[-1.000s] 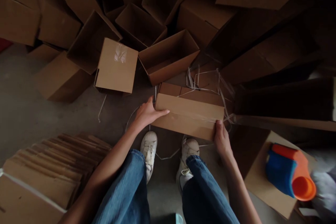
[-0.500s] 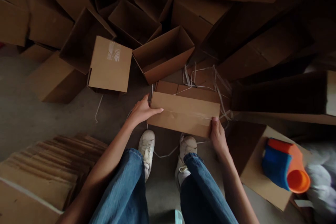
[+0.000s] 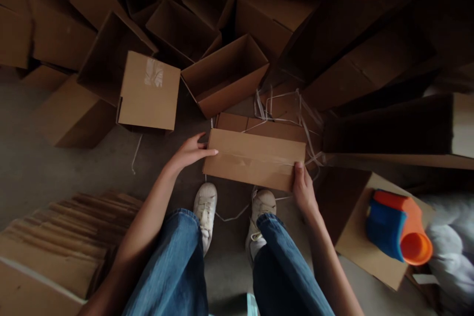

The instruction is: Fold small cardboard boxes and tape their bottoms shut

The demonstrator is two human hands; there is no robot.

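Note:
A cardboard box [image 3: 255, 155], seen from above with clear tape along its middle, lies level in front of my shoes. My right hand [image 3: 303, 187] grips its right end, thumb on top and fingers down the side. At the left end is my left hand [image 3: 190, 152], fingers spread apart and the thumb tip just over the box's edge; whether it touches is hard to tell. Flattened brown cardboard [image 3: 274, 129] with white strapping [image 3: 305, 118] shows behind the box.
Open cardboard boxes [image 3: 225, 76] crowd the far side. A taped box [image 3: 148, 94] stands left. Stacked flat cardboard [image 3: 74, 242] lies near left. On a box [image 3: 355, 227] at right sits an orange and blue tool [image 3: 398, 227], probably a tape dispenser. Loose strap crosses the floor by my shoes [image 3: 205, 212].
My left hand has slid left, its thumb drawing back toward the box's edge. My right hand keeps its hold on the right end. The whole view has shifted slightly.

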